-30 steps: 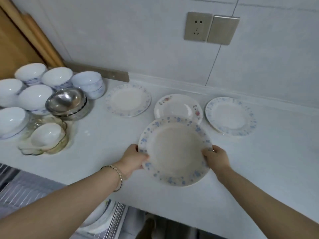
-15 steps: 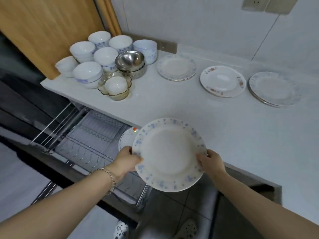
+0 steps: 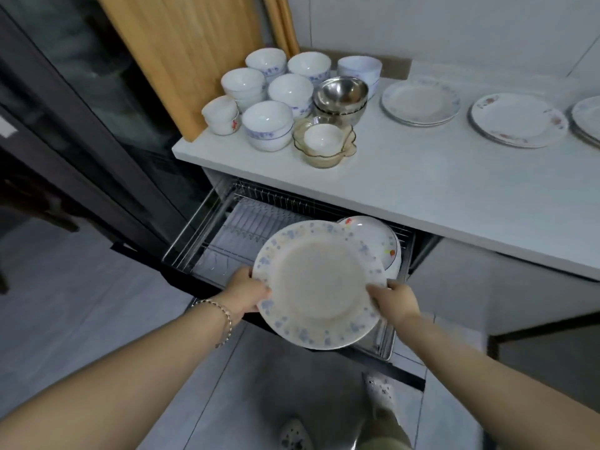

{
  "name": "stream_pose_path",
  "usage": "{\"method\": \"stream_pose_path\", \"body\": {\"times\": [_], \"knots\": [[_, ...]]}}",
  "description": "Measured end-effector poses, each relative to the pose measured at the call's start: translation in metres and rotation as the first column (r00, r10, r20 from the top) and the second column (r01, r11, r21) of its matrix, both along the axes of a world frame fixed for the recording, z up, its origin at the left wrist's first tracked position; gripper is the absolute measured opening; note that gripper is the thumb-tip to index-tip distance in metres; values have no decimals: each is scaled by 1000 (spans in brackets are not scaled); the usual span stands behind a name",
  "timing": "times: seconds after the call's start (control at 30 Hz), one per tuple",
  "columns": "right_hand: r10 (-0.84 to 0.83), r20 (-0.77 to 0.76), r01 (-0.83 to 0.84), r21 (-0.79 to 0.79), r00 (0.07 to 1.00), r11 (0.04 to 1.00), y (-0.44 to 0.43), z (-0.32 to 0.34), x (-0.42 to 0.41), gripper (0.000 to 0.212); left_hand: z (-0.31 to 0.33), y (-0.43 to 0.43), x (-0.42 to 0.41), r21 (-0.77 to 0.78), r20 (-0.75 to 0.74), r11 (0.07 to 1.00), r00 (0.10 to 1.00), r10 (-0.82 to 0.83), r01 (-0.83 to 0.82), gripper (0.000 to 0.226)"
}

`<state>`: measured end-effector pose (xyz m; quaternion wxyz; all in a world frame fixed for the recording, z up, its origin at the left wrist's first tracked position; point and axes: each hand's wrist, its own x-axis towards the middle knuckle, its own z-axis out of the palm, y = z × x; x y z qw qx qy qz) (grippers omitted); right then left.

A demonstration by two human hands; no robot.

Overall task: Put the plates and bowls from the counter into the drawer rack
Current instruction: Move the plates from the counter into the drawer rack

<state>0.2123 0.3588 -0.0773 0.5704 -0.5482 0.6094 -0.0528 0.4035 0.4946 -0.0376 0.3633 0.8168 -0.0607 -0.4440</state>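
Observation:
I hold a blue-flowered plate (image 3: pixel 319 284) between both hands over the pulled-out drawer rack (image 3: pixel 227 228). My left hand (image 3: pixel 245 295) grips its left rim and my right hand (image 3: pixel 394 302) grips its right rim. Behind it, a white plate with red flowers (image 3: pixel 378 237) stands in the rack at the right end. On the counter (image 3: pixel 438 190) lie a stack of blue-rimmed plates (image 3: pixel 420 102), a red-flowered plate (image 3: pixel 518 123) and another plate (image 3: pixel 587 120) at the right edge. Several white bowls (image 3: pixel 268 125), steel bowls (image 3: pixel 341 94) and a glass bowl (image 3: pixel 324 142) cluster at the counter's left end.
A wooden board (image 3: pixel 185 50) leans against the wall behind the bowls. A dark glass-fronted cabinet (image 3: pixel 74 102) stands left of the drawer. My slippered feet (image 3: pixel 380 397) are on the grey tiled floor below the drawer front.
The plate has come off the counter and down in front of it, now over the open drawer rack. My view has swung left and downward.

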Motion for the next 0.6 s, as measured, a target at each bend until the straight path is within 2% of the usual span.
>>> {"method": "stream_pose_path", "body": {"times": [0.07, 0.23, 0.5, 0.6], "knots": [[-2, 16, 2, 0, 1000, 1000, 12, -3, 16, 10, -6, 6, 23, 32, 16, 999, 1000, -20, 20, 27], [-18, 5, 17, 52, 1000, 998, 14, -31, 61, 14, -36, -1, 79, 70, -13, 997, 1000, -15, 16, 28], [-158, -32, 161, 169, 987, 972, 0, -90, 152, 20, -92, -37, 171, 231, 31, 971, 997, -65, 56, 26], [-251, -24, 249, 255, 968, 934, -4, -119, 184, 23, -120, -55, 210, 264, 49, 959, 992, -117, 100, 27]]}}
